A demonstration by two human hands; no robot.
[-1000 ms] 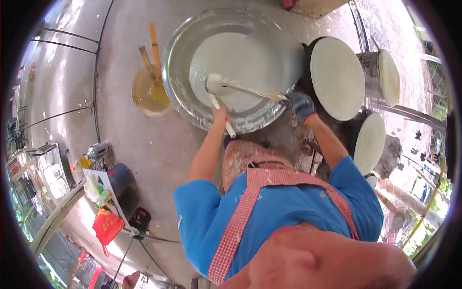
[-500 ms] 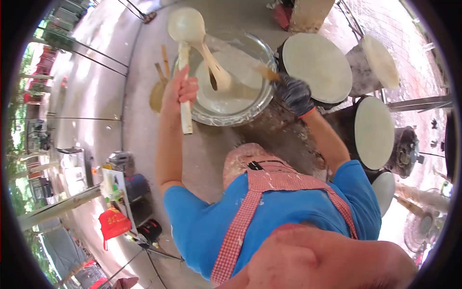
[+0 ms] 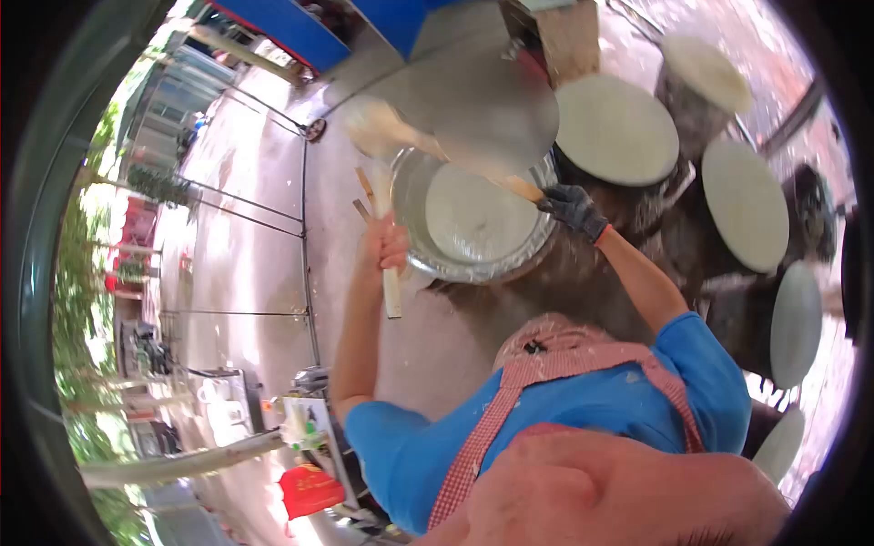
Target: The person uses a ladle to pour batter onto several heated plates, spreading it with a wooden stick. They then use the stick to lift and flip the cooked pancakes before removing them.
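My bare left hand (image 3: 390, 246) is closed around the pale stick handle of a gourd-shaped ladle (image 3: 371, 127). The ladle's round end and long neck are smeared by motion above the left of a wide metal basin (image 3: 473, 271). White batter-like liquid (image 3: 473, 209) fills much of the basin. On the basin's right side, my right hand (image 3: 574, 209), in a dark glove, grips the wooden handle of a tool (image 3: 523, 188); I cannot tell the tool's kind. A blurred grey round shape (image 3: 505, 105) overlaps the basin's far rim.
Several drum-like stands with pale round tops (image 3: 617, 129) line the right. A cardboard box (image 3: 569, 41) stands at the back. Two sticks (image 3: 364, 193) show left of the basin. A red cloth-like item (image 3: 309, 491) hangs near the lower left, by a wooden pole (image 3: 182, 464).
The view has shifted, so the basin sits lower and further right. The ladle has tipped toward the left and blurred. The grey round shape now shows above the basin.
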